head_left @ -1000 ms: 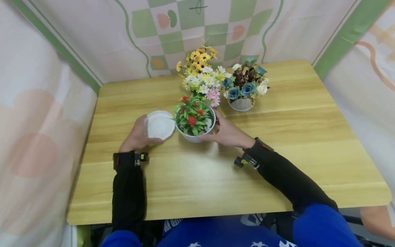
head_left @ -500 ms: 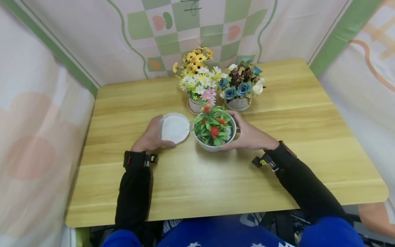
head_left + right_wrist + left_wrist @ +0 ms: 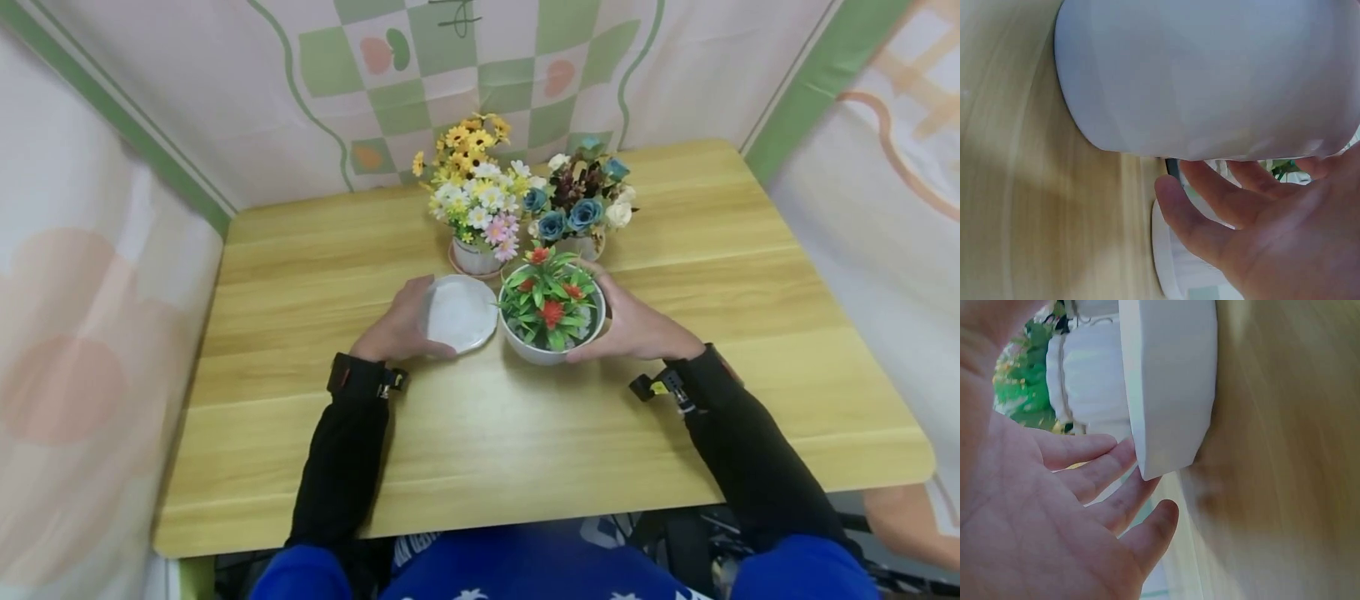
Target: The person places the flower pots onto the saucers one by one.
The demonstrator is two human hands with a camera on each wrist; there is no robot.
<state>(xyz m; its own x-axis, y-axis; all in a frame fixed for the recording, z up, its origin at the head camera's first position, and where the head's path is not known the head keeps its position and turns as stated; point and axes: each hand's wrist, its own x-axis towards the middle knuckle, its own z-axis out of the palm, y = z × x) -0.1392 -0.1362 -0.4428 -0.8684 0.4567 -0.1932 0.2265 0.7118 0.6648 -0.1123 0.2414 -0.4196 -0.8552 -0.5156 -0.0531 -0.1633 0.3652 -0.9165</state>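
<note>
A shallow white saucer [image 3: 461,314] lies low over the table in the head view, its far left rim inside the curve of my left hand [image 3: 401,325]. The left wrist view shows fingertips [image 3: 1125,447] right at the saucer's edge [image 3: 1172,387], the thumb around the other side. Just right of it, my right hand [image 3: 637,325] grips a round white flowerpot [image 3: 536,354] with green leaves and red flowers [image 3: 552,314]. Its thumb is on the near side and its fingers wrap the far side. The pot's smooth wall [image 3: 1210,75] fills the right wrist view.
Behind stand a pot of yellow, white and pink daisies [image 3: 480,196] on a pinkish saucer [image 3: 455,260] and a pot of blue and cream roses [image 3: 583,204]. The wooden table [image 3: 750,333] ends at a patterned cloth wall [image 3: 405,83].
Both hands have moved to the right across the table, carrying the white saucer and the red-flowered pot along. The two rear pots appear shifted slightly left as the head view moved.
</note>
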